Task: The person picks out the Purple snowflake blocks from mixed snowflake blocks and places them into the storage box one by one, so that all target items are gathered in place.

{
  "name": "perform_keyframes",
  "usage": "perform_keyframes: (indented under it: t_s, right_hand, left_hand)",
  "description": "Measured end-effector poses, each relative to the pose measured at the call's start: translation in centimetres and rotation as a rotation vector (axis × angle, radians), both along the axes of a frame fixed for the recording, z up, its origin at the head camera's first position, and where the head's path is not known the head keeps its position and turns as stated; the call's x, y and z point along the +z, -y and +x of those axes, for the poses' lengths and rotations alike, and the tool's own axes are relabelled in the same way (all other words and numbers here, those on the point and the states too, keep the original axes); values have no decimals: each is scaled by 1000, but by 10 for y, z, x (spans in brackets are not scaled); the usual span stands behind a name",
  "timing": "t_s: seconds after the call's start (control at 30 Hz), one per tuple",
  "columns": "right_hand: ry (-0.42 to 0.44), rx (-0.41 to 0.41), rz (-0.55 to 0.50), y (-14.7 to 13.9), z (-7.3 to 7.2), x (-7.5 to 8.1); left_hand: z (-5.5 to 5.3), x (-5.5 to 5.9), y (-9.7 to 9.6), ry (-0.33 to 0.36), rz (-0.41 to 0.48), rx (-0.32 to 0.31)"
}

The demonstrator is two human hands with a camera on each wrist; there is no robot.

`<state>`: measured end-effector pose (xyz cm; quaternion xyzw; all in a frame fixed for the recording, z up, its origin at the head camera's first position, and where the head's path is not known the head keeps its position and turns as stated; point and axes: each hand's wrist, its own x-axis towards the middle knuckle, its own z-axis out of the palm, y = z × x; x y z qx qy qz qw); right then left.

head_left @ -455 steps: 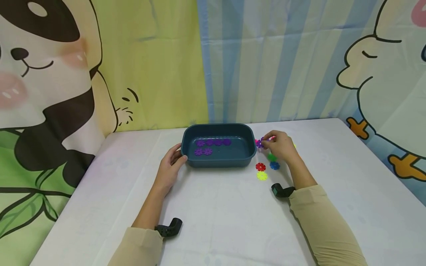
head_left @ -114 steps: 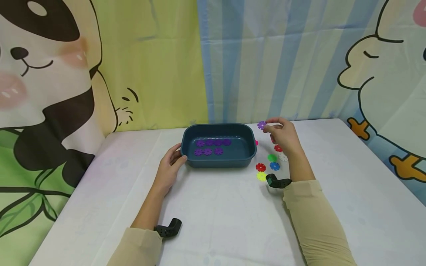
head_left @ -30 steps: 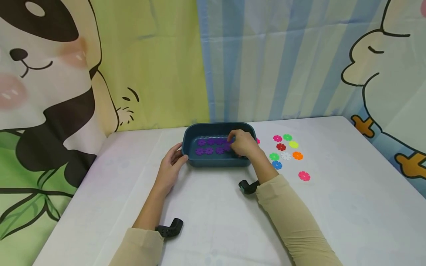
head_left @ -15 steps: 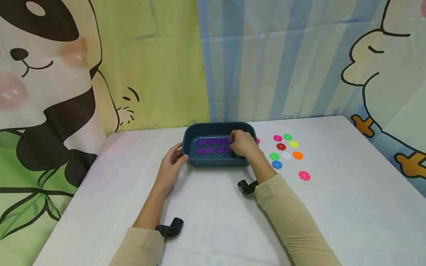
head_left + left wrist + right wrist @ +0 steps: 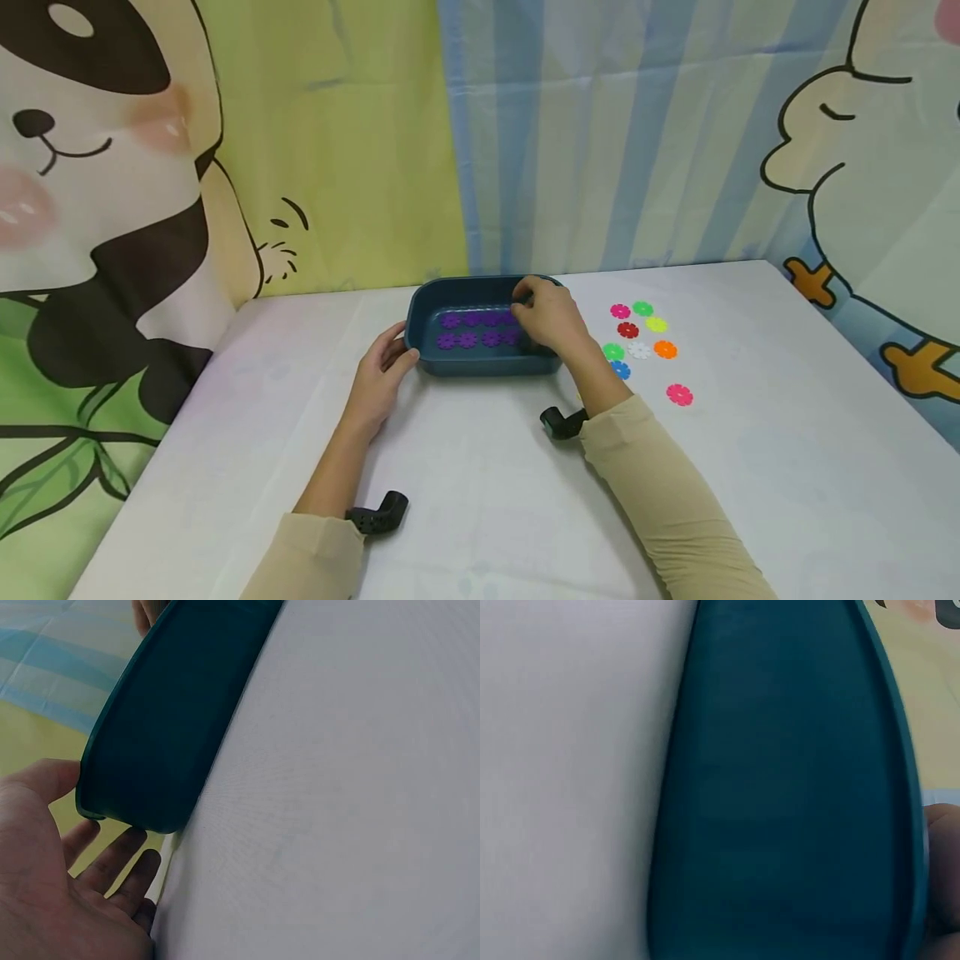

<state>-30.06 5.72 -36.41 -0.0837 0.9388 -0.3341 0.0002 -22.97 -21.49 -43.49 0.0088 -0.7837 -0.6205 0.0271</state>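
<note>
A dark teal plastic bin (image 5: pixel 480 367) stands on the white table. Inside lie two rows of purple flower-shaped plastic discs (image 5: pixel 468 340); the right ends of the rows are partly covered by my right hand (image 5: pixel 553 315). That hand is over the bin's right end, fingers loosely bent, with a gap between thumb and index finger and no disc visible there. My left hand (image 5: pixel 378 379) holds the bin's near left corner. In the left wrist view its thumb (image 5: pixel 56 778) meets the rim while fingertips touch the end wall. Only a blurred bit of the right fingers (image 5: pixel 941 862) shows in the right wrist view.
Several loose discs lie right of the bin, among them a red disc (image 5: pixel 627 330), an orange disc (image 5: pixel 665 349), a white disc (image 5: pixel 639 350) and a pink disc (image 5: pixel 679 394). A printed curtain (image 5: pixel 600 167) hangs behind the table (image 5: pixel 465 483).
Earlier the right hand pinched a purple disc beyond the bin, then reached down into it. The lower purple row has grown. Now that hand has risen slightly from the bin's floor; the left stays put.
</note>
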Motion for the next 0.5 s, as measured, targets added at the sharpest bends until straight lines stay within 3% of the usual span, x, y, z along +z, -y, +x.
perform_keyframes:
  t_s: [0.17, 0.37, 0.5]
  right_hand:
    - [-38, -11, -42, -9, 4, 8]
    - [-71, -3, -72, -19, 6, 17]
    - [-65, 8, -67, -28, 13, 20]
  left_hand:
    - [-1, 3, 2, 34, 35, 10]
    - [-2, 15, 3, 88, 87, 63]
    - [0, 19, 7, 100, 39, 38]
